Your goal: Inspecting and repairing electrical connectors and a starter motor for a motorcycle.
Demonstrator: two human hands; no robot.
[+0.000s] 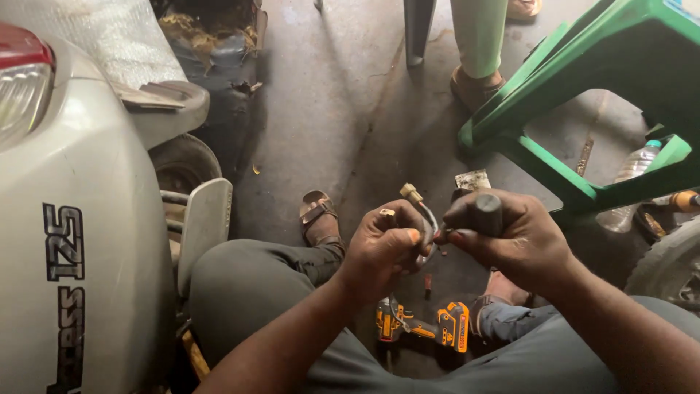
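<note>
Grimy workshop floor [321, 95] lies below, with a drill [423, 327] between the feet. Left hand [384, 244] pinches a short cable [430, 219] whose plug [410, 192] juts up free. Right hand [510, 233], fist around a dark handle [487, 213], nips the cable; work on it looks midway, nothing yet joined.

I saw a tan connector [410, 192] on grey wire, a dark grey tool handle [487, 213], an orange-and-black cordless drill [423, 327], a green plastic stool [583, 87], a white scooter panel [80, 219] and olive trousers [248, 284].
</note>
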